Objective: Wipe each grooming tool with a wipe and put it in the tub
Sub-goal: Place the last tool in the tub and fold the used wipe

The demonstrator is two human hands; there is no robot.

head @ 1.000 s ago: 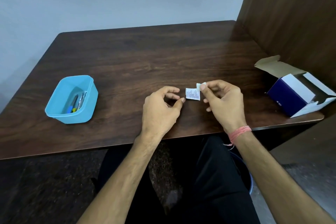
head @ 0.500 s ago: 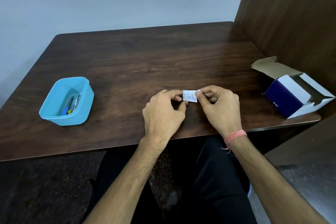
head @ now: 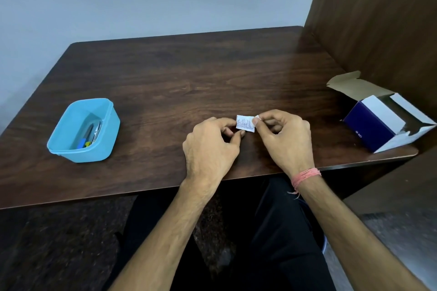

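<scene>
A small white wipe packet (head: 245, 123) with printed text is held between both hands above the table's front middle. My left hand (head: 210, 149) pinches its left edge with thumb and fingertips. My right hand (head: 285, 139) pinches its right edge, where a torn corner sticks up. A light blue plastic tub (head: 68, 149) stands at the left of the table. Inside it lie grooming tools (head: 91, 136), some metal, with blue and yellow handle ends.
An open blue and white cardboard box (head: 376, 125) sits at the table's right front corner, flaps up. A brown wooden panel (head: 378, 19) walls the right side. The dark wood table (head: 189, 73) runs back to a grey wall.
My left hand moved right and took hold of the packet's left edge. One second ago only my right hand held it. The view shifted slightly.
</scene>
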